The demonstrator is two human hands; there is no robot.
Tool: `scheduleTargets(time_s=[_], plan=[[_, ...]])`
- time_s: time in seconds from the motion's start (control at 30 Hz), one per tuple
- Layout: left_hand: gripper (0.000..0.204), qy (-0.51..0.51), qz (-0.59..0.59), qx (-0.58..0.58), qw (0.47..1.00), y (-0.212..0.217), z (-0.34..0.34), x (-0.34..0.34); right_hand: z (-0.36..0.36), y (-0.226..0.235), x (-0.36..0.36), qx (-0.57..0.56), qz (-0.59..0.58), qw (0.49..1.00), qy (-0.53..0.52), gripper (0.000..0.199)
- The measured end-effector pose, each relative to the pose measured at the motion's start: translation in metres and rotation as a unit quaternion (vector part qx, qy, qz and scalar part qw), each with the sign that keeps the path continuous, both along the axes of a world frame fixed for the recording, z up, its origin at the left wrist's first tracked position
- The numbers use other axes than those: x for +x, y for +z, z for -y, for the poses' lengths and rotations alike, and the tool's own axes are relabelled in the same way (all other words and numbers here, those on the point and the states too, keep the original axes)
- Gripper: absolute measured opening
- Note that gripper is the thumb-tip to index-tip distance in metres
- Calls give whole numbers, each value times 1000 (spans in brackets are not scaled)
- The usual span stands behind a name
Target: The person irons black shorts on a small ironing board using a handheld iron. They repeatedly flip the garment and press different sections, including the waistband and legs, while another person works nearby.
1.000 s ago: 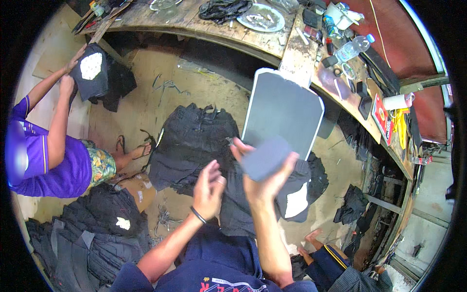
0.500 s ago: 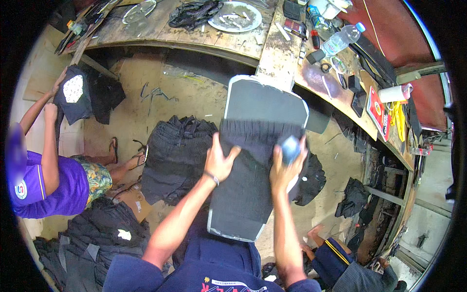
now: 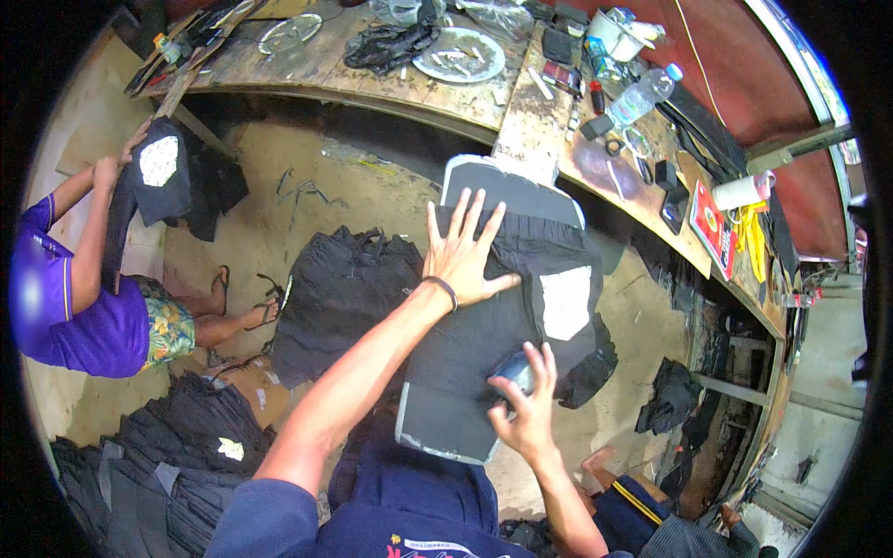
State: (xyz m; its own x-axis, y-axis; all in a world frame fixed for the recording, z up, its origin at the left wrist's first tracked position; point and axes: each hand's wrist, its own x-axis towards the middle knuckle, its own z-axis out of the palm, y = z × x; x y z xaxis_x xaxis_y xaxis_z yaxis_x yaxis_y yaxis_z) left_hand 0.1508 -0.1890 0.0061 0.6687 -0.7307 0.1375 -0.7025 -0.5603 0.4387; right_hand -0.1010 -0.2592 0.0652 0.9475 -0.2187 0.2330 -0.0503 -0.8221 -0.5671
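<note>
Black shorts: black cloth shorts with a gathered waist [image 3: 456, 339] are spread over the middle of a long grey board with a pale edge [image 3: 446, 423]. The board peeks out at both ends. I can't tell if the cloth goes under it too. The waist points to the table, maybe so the cloth lies straight.
White patch: a white cloth patch with slanted sides [image 3: 566, 302] faces up on the right side of the shorts.
Left hand: the left hand [image 3: 470, 256] holds nothing. It is flat with fingers spread near the waist, I think to keep the cloth still.
Right hand: the right hand [image 3: 528, 400] has its thumb and fingers curled around a dark rounded block [image 3: 514, 372], by the lower part of the shorts. I can't see if the block touches cloth.
Floor: more black gathered shorts [image 3: 349, 288] lie left of the board.
Plate: on the brown wooden table [image 3: 391, 93], a round white plate [image 3: 460, 78] has small white sticks [image 3: 451, 54] in it.
Bottle and bucket: a clear plastic bottle with a blue cap [image 3: 644, 98] lies tipped near a white bucket [image 3: 619, 37]. What they hold is too small to tell.
Neighbour: a person in a purple shirt [image 3: 98, 321] holds black cloth with a white patch [image 3: 139, 219].
</note>
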Motion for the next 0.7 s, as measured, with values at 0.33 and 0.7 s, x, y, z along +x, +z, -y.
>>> scheduleTargets(time_s=[0.33, 0.7], plan=[[117, -103, 49, -27, 993, -13, 14, 17, -3, 15, 11, 17, -243, 948, -206, 86], [129, -64, 14, -9, 998, -9, 28, 30, 42, -46, 84, -81, 38, 987, -131, 49]])
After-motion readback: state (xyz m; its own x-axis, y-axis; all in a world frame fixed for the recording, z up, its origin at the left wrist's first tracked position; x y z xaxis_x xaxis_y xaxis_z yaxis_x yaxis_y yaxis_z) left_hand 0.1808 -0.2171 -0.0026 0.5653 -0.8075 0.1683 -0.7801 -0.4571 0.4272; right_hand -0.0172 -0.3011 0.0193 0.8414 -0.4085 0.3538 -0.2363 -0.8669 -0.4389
